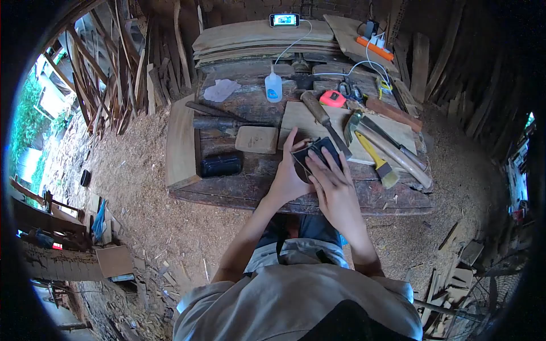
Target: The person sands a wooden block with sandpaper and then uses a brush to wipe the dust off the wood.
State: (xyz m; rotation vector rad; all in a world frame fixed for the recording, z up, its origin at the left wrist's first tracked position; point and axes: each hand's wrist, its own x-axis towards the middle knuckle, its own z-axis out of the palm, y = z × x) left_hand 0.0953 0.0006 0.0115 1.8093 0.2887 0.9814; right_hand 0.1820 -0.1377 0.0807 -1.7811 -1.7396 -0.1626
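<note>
worn wooden workbench (250,183) | sawdust-strewn floor (133,159) | stacked planks (244,42) along far edge, phone (284,20) on top | left hand (289,177), right hand (336,181): both grasping dark folded sheet (325,145)

You have a bare stretch of desk (255,171) open to your left, between the black case (220,166) and your left fingers (289,143), but the wooden block (257,140) closes off its far end. Beyond your right fingers (319,163) the chisel (326,121) blocks you; rightward, the brush (373,154) and hammer (392,149) slant across, leaving you only narrow slots.
</note>
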